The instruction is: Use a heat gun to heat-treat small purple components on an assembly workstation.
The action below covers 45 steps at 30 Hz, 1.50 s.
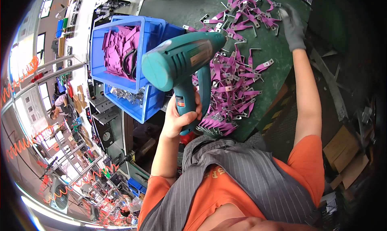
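My bare left hand (176, 119) is wrapped round the handle of a green heat gun (181, 57). Its barrel points to the far right, over the green table (278, 75). Beneath and beside it lies a heap of purple-sleeved metal strips (227, 83) with bare, bent ends. A second, looser group of these strips (250, 15) is spread out farther away. At that group's right edge is my right hand (293, 28) in a grey glove, fingers stretched out beside the metal ends. I see nothing held in it; its fingertips are slightly blurred.
To the left of the heat gun, a blue bin (96, 55) holds flat purple sleeves (121, 51). Below it, another blue bin (133, 110) contains shiny metal parts. Cardboard (342, 150) lies at the right. A person (60, 106) is far off at the left.
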Tool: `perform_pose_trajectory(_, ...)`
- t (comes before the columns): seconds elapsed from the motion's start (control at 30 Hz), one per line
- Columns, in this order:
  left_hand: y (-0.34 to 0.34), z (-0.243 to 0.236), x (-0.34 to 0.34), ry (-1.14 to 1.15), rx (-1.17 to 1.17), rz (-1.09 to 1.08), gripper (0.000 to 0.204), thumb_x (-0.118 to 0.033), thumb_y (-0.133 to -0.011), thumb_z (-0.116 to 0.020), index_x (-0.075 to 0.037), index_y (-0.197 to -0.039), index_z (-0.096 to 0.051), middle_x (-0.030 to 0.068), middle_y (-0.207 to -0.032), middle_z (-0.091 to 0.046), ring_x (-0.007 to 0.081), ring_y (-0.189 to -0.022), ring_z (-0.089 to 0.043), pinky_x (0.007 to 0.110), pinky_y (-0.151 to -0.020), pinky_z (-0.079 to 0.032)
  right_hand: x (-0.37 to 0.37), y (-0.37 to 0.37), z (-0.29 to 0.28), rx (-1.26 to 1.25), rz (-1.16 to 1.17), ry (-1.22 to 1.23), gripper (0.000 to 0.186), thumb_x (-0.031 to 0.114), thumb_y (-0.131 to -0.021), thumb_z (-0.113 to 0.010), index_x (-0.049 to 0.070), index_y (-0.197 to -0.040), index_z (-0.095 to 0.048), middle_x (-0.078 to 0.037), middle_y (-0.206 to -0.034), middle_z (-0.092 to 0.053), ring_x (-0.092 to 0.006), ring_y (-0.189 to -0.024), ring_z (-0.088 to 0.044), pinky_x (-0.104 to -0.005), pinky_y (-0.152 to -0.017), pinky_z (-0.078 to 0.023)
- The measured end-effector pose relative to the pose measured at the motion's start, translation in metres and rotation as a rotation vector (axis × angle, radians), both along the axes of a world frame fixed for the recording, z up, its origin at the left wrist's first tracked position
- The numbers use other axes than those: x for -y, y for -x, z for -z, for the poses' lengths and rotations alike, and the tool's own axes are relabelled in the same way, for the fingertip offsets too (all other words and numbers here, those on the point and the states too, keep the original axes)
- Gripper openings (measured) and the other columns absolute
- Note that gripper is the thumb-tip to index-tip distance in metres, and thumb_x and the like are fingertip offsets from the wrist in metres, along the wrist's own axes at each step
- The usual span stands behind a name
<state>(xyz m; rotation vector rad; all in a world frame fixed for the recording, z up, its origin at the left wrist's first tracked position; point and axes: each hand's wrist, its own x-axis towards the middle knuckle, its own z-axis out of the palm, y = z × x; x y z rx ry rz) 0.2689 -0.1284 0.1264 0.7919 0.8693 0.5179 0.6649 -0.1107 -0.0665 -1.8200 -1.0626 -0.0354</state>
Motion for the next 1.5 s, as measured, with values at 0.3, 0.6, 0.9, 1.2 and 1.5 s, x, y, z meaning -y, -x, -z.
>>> perform_pose_trajectory(0.3, -0.039, 0.009, -0.027, -0.098, -0.071, 0.101, 0.058, -0.011, -0.061, -0.065, 0.0, -0.112, -0.041, 0.0071, -0.09, -0.047, 0.0144, -0.07, -0.05, 0.028, -0.059, -0.046, 0.054, 0.017, 0.026, -0.931, -0.008, -0.205, 0.038, 0.025, -0.092, -0.043, 0.0, -0.121, -0.047, -0.012, -0.098, -0.06, -0.0116, -0.072, -0.059, -0.0216, -0.061, -0.047)
perform_pose_trajectory(0.6, -0.044, 0.016, -0.03, -0.038, -0.025, 0.122, 0.052, 0.0, -0.061, -0.062, -0.002, -0.11, -0.043, 0.0068, -0.088, -0.051, 0.015, -0.071, -0.054, 0.028, -0.06, -0.048, 0.063, 0.004, 0.034, -1.033, -0.141, -0.238, 0.046, 0.035, -0.091, -0.04, -0.002, -0.118, -0.048, -0.012, -0.098, -0.06, -0.0132, -0.074, -0.059, -0.0227, -0.061, -0.048)
perform_pose_trajectory(0.9, -0.073, 0.015, -0.053, -0.116, -0.026, 0.167, 0.044, 0.001, -0.062, -0.061, -0.002, -0.103, -0.045, 0.0074, -0.085, -0.052, 0.0153, -0.069, -0.054, 0.028, -0.058, -0.048, 0.062, -0.002, 0.033, -1.248, -0.161, -0.344, 0.049, 0.038, -0.091, -0.039, -0.004, -0.112, -0.051, -0.016, -0.094, -0.062, -0.0211, -0.074, -0.061, -0.0296, -0.064, -0.049)
perform_pose_trajectory(1.2, -0.04, -0.014, -0.026, 0.017, -0.189, 0.272, 0.06, -0.007, -0.061, -0.063, 0.001, -0.115, -0.041, 0.0079, -0.093, -0.048, 0.0145, -0.07, -0.051, 0.027, -0.057, -0.046, 0.064, -0.005, 0.041, -1.169, -0.175, -0.335, 0.05, 0.039, -0.092, -0.036, -0.004, -0.115, -0.048, -0.015, -0.096, -0.06, -0.0202, -0.077, -0.06, -0.0288, -0.066, -0.048)
perform_pose_trajectory(1.5, -0.056, -0.01, -0.012, 0.011, -0.21, 0.315, 0.051, -0.004, -0.059, -0.063, 0.001, -0.107, -0.045, 0.008, -0.09, -0.05, 0.0149, -0.068, -0.052, 0.028, -0.056, -0.046, 0.061, -0.003, 0.042, -1.2, -0.147, -0.306, 0.048, 0.038, -0.093, -0.034, -0.004, -0.112, -0.05, -0.014, -0.094, -0.061, -0.0194, -0.076, -0.061, -0.0283, -0.066, -0.049)
